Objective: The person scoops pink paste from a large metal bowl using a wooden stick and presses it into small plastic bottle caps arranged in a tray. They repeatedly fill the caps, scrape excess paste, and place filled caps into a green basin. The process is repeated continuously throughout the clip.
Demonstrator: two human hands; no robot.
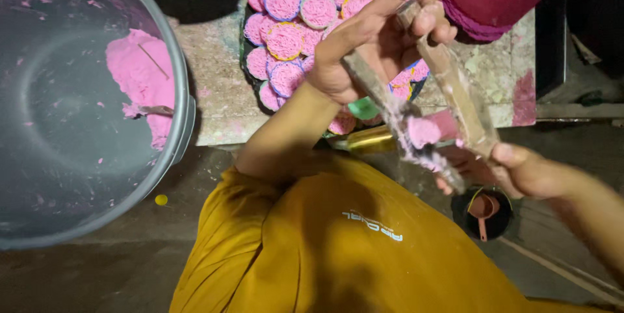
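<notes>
Above the yellow-clad lap, left hand (377, 40) and right hand (520, 170) each clasping a handle of the wooden press (448, 85), needing even squeezing so pink dough (424, 131) extrudes steadily.

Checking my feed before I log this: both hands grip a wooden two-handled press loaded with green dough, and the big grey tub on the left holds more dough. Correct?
Not quite: the dough in the wooden press is pink, not green, as the head view shows. The rest stands: left hand and right hand grip the press, and the grey tub holds more pink dough.

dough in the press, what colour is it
Pink, the dough packed between the wooden press handles; head view.
</notes>
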